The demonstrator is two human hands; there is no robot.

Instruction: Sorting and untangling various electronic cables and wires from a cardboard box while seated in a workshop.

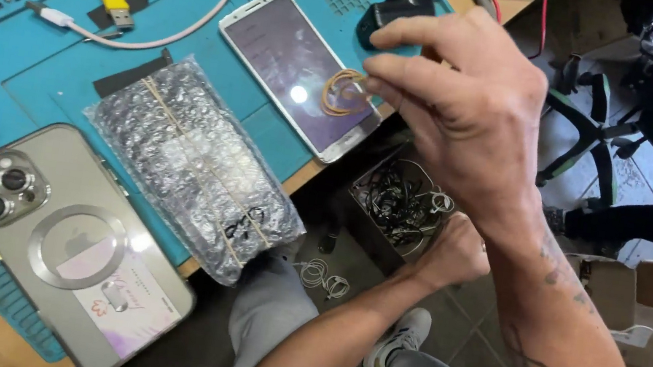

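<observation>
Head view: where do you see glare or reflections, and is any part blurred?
Head view: a bright spot of glare sits on the dark screen of the white phone; the bubble-wrap packet shows many small highlights; the clear case on the silver phone has a soft sheen. The right hand, pinching an orange rubber band, looks sharp; the left hand is slightly soft.

Bright, even daylight fills the scene, and the shadows on the blue mat [44, 76] are soft. A small white glare spot sits on the dark phone screen [298, 94], and the bubble-wrapped packet [193, 165] glints. The raised right hand [456, 108] looks slightly soft; lines bend toward the frame's edges.
</observation>
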